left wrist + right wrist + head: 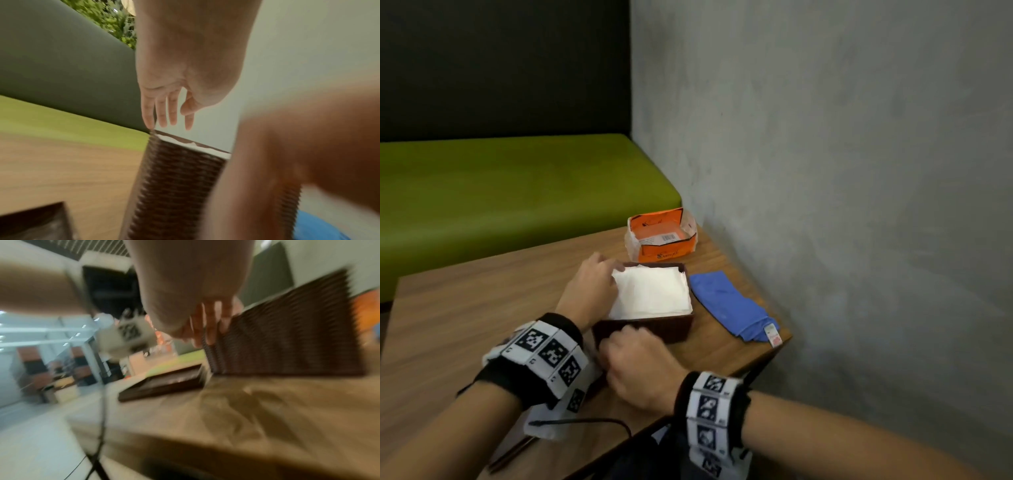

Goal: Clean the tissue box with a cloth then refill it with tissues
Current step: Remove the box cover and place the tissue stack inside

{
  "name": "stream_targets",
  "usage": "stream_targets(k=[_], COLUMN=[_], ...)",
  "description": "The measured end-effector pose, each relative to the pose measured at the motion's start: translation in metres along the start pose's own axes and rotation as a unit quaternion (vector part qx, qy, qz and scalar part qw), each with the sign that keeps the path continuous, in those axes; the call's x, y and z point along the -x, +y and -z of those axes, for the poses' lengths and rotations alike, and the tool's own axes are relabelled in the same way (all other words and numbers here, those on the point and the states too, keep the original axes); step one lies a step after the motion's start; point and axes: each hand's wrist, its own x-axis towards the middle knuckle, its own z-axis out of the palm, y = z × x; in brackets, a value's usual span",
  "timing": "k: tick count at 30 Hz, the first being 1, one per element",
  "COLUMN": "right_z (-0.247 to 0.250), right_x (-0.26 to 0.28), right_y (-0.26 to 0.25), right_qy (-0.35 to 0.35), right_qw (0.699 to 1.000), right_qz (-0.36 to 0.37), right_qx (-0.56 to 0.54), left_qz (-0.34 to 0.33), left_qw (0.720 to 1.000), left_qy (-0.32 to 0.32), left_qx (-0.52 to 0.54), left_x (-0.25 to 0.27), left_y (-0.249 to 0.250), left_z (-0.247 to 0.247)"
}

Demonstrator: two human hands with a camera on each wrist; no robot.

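A dark brown woven tissue box point(671, 329) stands on the wooden table point(482, 308), filled to the rim with white tissues point(654, 291). My left hand point(613, 270) reaches over the box's far left corner with straight fingers point(149, 116) touching the rim and the tissue edge point(174, 139). My right hand point(619, 339) grips the near left corner of the box point(287, 337), fingers point(209, 331) against its wall; that view is blurred. A folded blue cloth point(732, 308) lies just right of the box, untouched.
An opened orange tissue packet point(661, 240) sits behind the box near the grey wall point(825, 171). A flat dark lid point(164, 384) lies on the table left of the box. A green bench point(517, 188) runs beyond the table. The table's right edge is close to the cloth.
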Motion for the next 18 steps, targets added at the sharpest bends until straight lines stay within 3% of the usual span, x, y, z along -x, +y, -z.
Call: stream_targets(k=[4,8,10,12,15,18], right_z=[-0.045,-0.055,-0.051,-0.047,-0.026,0.009], right_x=[-0.011,-0.013,-0.009,-0.005,0.002,0.007], right_y=[-0.003,-0.001,-0.001,0.002,0.002,-0.001], right_qy=[-0.154,-0.182,-0.178,-0.128,-0.048,0.001], right_qw=[0.987,0.978,0.973,0.977,0.991,0.993], right_qz=[0.048,0.081,0.089,0.098,0.121,0.115], right_qx=[0.002,0.058,0.119,0.138,0.014,-0.024], left_qz=[-0.013,-0.051,-0.077,-0.101,-0.093,-0.096], left_qw=[1.0,0.997,0.993,0.982,0.976,0.976], left_qy=[-0.018,-0.046,-0.081,-0.127,-0.143,-0.142], left_qx=[-0.019,-0.029,-0.047,-0.097,-0.138,-0.131], left_x=[-0.005,-0.003,-0.001,0.002,0.001,-0.001], left_y=[-0.014,-0.02,-0.021,-0.019,-0.01,0.0], left_z=[0.003,0.004,0.004,0.006,0.023,0.05])
